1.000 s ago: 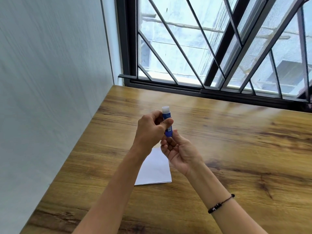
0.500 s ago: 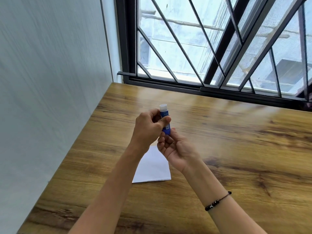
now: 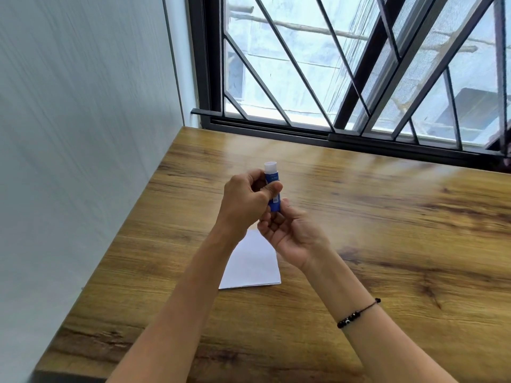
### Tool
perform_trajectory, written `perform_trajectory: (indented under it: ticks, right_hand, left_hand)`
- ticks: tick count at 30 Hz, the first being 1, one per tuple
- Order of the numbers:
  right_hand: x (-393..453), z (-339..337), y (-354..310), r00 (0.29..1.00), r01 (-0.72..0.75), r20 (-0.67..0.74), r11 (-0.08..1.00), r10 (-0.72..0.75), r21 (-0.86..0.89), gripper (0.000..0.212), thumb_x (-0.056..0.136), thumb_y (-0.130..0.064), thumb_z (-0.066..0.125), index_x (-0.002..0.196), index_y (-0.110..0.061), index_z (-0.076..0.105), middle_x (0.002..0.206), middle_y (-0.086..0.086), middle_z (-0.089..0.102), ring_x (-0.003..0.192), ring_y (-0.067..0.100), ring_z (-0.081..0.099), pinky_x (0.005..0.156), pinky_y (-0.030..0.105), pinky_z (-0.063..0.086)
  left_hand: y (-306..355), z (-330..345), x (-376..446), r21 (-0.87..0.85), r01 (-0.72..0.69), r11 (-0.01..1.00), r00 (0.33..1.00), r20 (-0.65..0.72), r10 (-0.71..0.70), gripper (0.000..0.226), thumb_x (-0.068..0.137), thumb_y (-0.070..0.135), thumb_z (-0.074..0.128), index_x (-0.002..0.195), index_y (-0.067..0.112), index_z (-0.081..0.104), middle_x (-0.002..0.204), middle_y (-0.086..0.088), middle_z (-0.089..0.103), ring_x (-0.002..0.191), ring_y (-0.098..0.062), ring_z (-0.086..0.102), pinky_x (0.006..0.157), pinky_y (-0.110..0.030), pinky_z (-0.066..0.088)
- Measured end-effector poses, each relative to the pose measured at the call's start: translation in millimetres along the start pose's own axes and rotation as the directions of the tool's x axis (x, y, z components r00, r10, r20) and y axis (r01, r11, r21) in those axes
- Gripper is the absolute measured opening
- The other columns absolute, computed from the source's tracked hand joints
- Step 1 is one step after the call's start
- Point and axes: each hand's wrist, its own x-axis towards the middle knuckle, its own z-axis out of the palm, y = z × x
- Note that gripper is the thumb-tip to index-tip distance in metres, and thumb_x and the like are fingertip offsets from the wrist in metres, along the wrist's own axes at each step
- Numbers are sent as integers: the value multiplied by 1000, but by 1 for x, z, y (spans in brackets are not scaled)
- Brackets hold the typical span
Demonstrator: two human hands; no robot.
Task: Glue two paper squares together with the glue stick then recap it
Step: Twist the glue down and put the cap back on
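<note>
A blue glue stick (image 3: 273, 186) with a white top end stands upright in the air above the wooden table (image 3: 387, 230). My left hand (image 3: 246, 203) wraps around its middle, thumb across the label. My right hand (image 3: 290, 233) sits just below, palm up, with its fingertips at the stick's bottom end. I cannot tell whether the white top is a cap or the bare tube end. White paper (image 3: 253, 265) lies flat on the table under my wrists, its far part hidden by my hands.
A pale wall (image 3: 83, 134) runs along the table's left edge. A window with a black frame and diagonal bars (image 3: 331, 106) closes off the far edge. A black beaded bracelet (image 3: 356, 313) is on my right wrist.
Both hands stay together on the glue stick with only a slight shift; the camera view has drifted a little. The paper has not moved.
</note>
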Motion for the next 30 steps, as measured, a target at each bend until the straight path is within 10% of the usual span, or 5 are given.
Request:
perform_trajectory:
  ticks: [7, 10, 14, 21, 30]
  right_hand:
    - [-1, -3, 4, 998, 27, 60, 998, -31, 65, 21, 91, -15, 49, 95, 1, 62, 76, 14, 68, 68, 20, 67, 63, 27, 57]
    - [-1, -3, 6, 999, -39, 32, 997, 37, 63, 49, 94, -35, 42, 77, 1, 70, 64, 12, 67, 56, 18, 64, 54, 25, 55]
    - [2, -2, 7, 1000, -8, 10, 999, 8, 35, 36, 96, -29, 42, 87, -2, 63, 53, 6, 59, 45, 10, 54, 47, 19, 49]
    - [4, -8, 8, 996, 84, 22, 994, -85, 63, 17, 92, -11, 48, 89, -1, 61, 71, 12, 68, 65, 18, 66, 62, 24, 57]
    - [6, -11, 11, 1000, 31, -6, 997, -31, 64, 30, 94, -23, 46, 82, -1, 62, 53, 8, 62, 45, 11, 56, 47, 19, 50]
  left_hand:
    - [3, -1, -2, 5, -4, 1000, 1000, -1, 4, 18, 81, 14, 65, 97, 6, 64, 74, 3, 62, 77, -18, 61, 75, -30, 55]
    - [3, 0, -3, 12, -6, 1000, 1000, -9, 6, 13, 81, 14, 65, 93, 8, 64, 74, 1, 63, 77, -18, 63, 74, -30, 56]
    - [2, 1, -3, 39, -11, 999, 1000, -8, 12, 15, 81, 15, 65, 93, 6, 64, 69, 3, 61, 58, -7, 59, 60, -19, 53]
    - [1, 1, -4, 41, 9, 999, 1000, -6, -9, 14, 81, 12, 65, 93, 7, 64, 76, -3, 62, 77, -20, 60, 80, -39, 56]
    - [1, 4, -6, 63, 4, 998, 1000, -11, -3, 10, 80, 12, 65, 90, 8, 64, 72, -4, 60, 74, -20, 58, 78, -43, 55]
